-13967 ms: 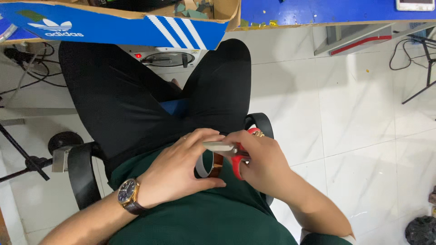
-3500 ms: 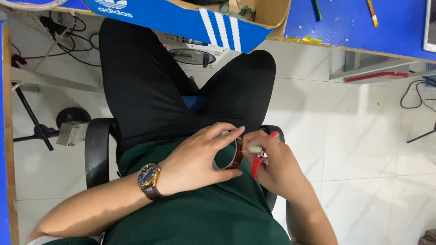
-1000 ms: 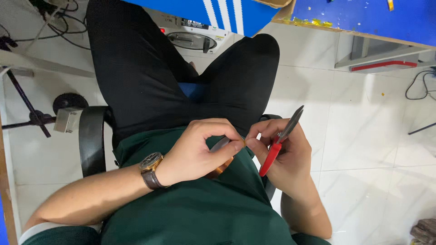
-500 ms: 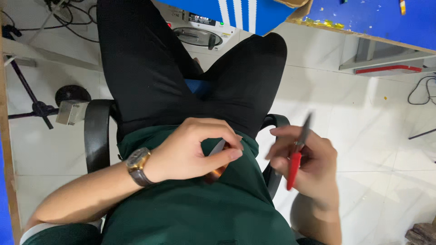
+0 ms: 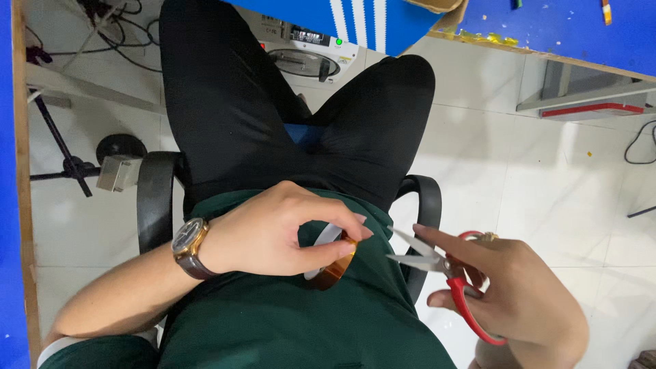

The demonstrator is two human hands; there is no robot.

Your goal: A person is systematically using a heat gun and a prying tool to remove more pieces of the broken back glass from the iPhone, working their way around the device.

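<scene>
head view: left hand [image 5: 273, 232] pinches an amber tape roll [image 5: 333, 260] over the lap, fingers closed on it. right hand [image 5: 519, 294] grips red-handled scissors [image 5: 444, 270], blades parted, tips just beside the roll.

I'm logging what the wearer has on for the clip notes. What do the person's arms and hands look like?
Both forearms are bare. The left wrist carries a wristwatch with a round gold-toned case, dark dial and dark brown strap. The right hand has a ring on one finger. A pale rolled sleeve edge shows near the left elbow.
</scene>
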